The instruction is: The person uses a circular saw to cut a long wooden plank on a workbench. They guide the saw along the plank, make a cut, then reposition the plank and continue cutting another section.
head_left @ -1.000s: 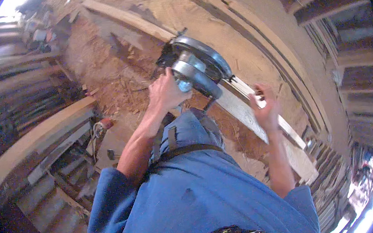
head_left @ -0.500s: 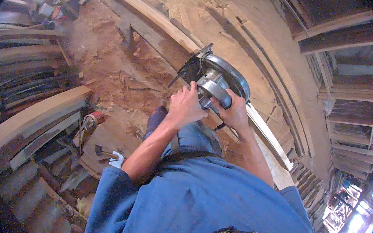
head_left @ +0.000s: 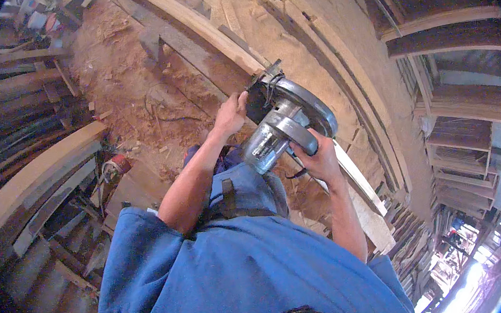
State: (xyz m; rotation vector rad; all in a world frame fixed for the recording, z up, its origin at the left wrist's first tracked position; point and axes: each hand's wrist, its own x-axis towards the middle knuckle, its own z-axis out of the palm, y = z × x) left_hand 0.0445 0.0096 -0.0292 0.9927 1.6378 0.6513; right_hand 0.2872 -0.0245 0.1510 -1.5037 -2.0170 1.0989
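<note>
A circular saw [head_left: 270, 139] with a rounded metal blade guard and a cylindrical motor housing rests on a long wooden beam [head_left: 199, 27]. My right hand [head_left: 323, 160] is wrapped round its rear handle. Fingers curled, my left hand [head_left: 232, 115] grips the left edge of the saw's dark base plate, ahead of the motor housing. The blade is hidden under the guard and base. Behind the saw, a pale, freshly cut board face [head_left: 360, 182] runs back past my right forearm.
Long boards [head_left: 339, 66] lie on the sawdust-covered ground to the right. Stacked curved timber [head_left: 43, 180] stands on the left near a red can [head_left: 117, 165]. Wooden shelving [head_left: 461, 132] lines the right side. Offcuts and a dark cord [head_left: 175, 117] lie ahead.
My left hand has moved off the motor housing, forward and left to the base plate's edge. The housing shows now. My right hand keeps its hold, and the view has shifted slightly.
</note>
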